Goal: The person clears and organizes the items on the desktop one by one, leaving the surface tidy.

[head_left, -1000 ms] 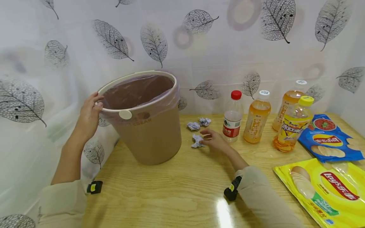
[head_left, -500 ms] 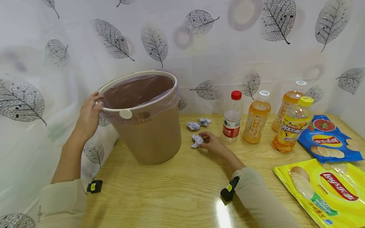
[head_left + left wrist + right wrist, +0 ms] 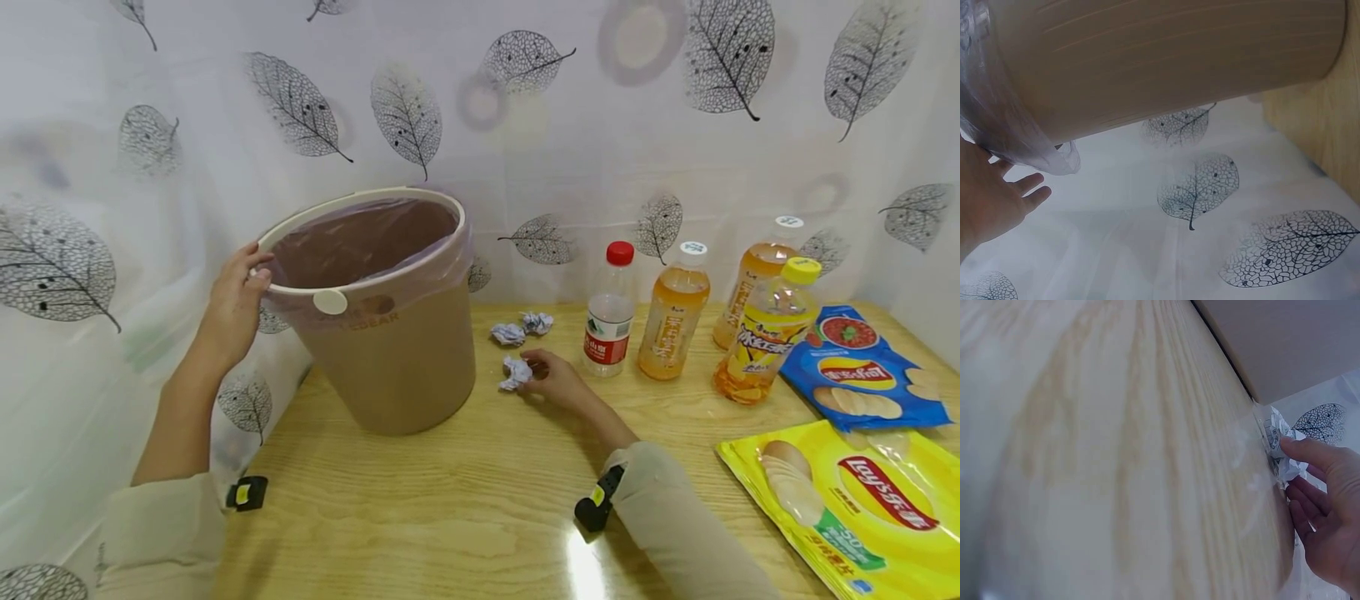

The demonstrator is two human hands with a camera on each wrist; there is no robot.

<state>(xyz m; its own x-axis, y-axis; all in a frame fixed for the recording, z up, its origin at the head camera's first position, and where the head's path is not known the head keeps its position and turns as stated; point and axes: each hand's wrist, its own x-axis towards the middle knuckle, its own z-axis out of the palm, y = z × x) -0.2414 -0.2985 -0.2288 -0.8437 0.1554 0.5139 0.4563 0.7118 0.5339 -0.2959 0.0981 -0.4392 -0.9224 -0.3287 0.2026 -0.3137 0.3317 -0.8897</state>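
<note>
- A crumpled paper ball [image 3: 516, 374] is pinched between the thumb and fingers of the right hand [image 3: 558, 385]; it is held at the table surface, to the right of the bin, and whether it is lifted clear cannot be told.
- Two more crumpled balls, one [image 3: 508, 334] nearer the bin and the other [image 3: 537, 323] just beside it, are placed behind the held one.
- The bin [image 3: 397, 367] is stood on the table and lined with a thin bag [image 3: 448, 250], which is folded over the rim.
- The bin's rim is held at its left side by the left hand [image 3: 234, 304], the thumb and fingers being set about the edge.
- To the right, a red-capped bottle [image 3: 609, 329] is followed by a white-capped bottle [image 3: 675, 321], a second white-capped bottle [image 3: 761, 260] and a yellow-capped bottle [image 3: 768, 337].
- A blue chip bag [image 3: 855, 367] is laid beyond the bottles, and a yellow chip bag [image 3: 862, 508] is laid nearer the viewer.
- The wooden table [image 3: 420, 508] is backed by a leaf-printed sheet [image 3: 450, 50].
</note>
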